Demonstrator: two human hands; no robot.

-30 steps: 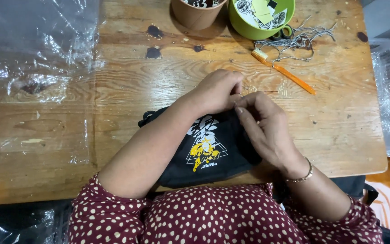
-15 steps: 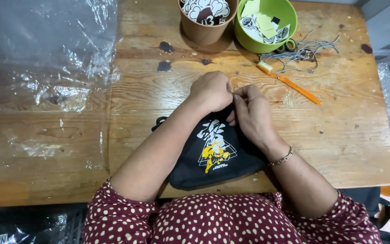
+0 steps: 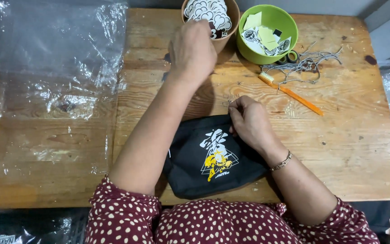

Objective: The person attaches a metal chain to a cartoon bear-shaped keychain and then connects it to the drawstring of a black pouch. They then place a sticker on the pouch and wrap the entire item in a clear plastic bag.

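Right hand (image 3: 249, 121) pinched the top edge of a soft black printed pouch (image 3: 213, 158) on the worn wooden desk (image 3: 339, 149). Left hand (image 3: 192, 52), fingers curled, reached over a round brown cup (image 3: 224, 38); its grip could not be told.

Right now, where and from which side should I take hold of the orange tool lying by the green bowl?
Probably grip the orange tool at its bare middle shaft, coming straight down from above. It lies flat on the table, slanting, and its pale upper end touches the tangle of ball chains, while the lower end is free. Close the fingers across the narrow width.
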